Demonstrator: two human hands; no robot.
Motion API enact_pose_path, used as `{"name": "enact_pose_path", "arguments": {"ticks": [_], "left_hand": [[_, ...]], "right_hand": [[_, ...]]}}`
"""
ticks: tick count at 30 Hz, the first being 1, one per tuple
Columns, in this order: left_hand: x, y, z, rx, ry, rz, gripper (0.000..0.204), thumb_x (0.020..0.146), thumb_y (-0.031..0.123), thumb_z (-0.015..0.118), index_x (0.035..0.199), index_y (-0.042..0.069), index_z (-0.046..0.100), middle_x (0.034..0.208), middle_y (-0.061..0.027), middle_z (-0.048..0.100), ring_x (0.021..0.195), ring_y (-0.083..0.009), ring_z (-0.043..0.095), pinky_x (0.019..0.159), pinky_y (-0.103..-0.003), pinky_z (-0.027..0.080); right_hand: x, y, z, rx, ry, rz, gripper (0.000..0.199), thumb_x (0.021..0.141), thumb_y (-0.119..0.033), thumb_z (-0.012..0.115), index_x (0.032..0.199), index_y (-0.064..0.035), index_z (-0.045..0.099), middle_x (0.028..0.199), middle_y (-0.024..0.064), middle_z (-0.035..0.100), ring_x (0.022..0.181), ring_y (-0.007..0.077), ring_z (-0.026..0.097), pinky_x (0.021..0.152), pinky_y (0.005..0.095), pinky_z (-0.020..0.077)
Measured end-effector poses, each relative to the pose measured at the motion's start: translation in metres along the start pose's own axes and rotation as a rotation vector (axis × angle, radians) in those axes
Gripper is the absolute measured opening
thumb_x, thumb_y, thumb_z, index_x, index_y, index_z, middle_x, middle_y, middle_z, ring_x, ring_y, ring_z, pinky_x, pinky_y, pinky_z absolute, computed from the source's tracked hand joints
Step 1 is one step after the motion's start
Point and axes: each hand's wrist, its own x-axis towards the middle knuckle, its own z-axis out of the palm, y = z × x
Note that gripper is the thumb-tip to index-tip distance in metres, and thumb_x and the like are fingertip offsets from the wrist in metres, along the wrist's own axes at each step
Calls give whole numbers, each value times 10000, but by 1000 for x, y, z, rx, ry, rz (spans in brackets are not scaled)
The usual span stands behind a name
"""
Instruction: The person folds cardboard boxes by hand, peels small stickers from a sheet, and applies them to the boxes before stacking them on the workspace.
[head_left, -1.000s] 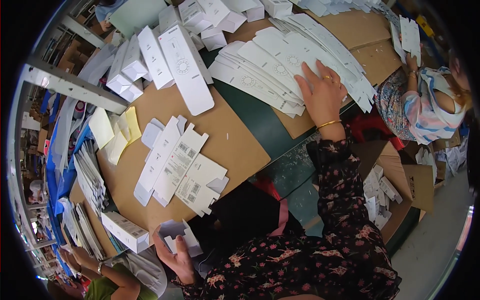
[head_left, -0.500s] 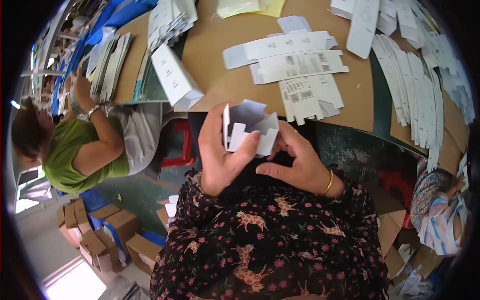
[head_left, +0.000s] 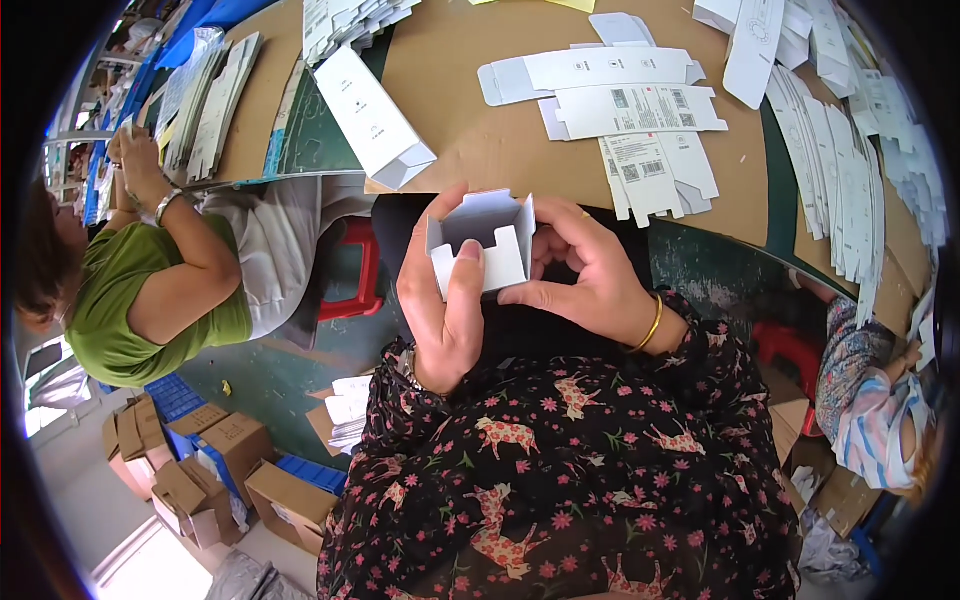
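Packing workshop (flat cartons, co-workers)

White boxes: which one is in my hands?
The box gripped by your left hand, its inside showing; the leftmost white box lies untouched on the table.

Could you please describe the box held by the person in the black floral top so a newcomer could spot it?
Find the brown cardboard sheet, then look below it, between the left hand and right hand. The white box there shows its open end; unlike the long box and flat cardboard nearby, it is hand-held.
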Motion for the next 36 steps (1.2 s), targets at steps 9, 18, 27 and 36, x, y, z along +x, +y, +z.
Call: {"name": "enact_pose_path", "arguments": {"ticks": [9,18,27,36], "left_hand": [[9,-9,-11,73,-59,105,513,936,18,475,1428,-120,523,1282,-238,692,1146,-296,682,1040,-396,506],[6,1,30,217,-116,405,534,932,57,628,1435,-83,517,1330,-272,616,1074,-384,664,961,-435,531],[11,3,4,568,-449,596,988,678,368,991,1475,80,483,1323,-268,570,1126,-443,623,909,-494,538],[16,-3,1,506,-509,549,807,724,262,992,1324,51,495,1248,-238,574,1046,-390,640,868,-449,540]], "right_hand": [[9,-12,-8,412,-35,257,447,974,16,696,1400,18,561,1235,57,620,955,113,645,868,275,552],[2,11,-9,232,129,161,190,962,53,663,1132,-28,643,1044,25,695,948,49,650,788,243,539],[-4,-9,-21,198,273,70,173,915,3,675,1087,-15,664,891,28,675,824,56,623,677,251,507],[-13,-16,-28,-113,190,-348,223,970,-27,661,1192,-2,657,1063,73,695,867,104,659,751,270,541]]}}
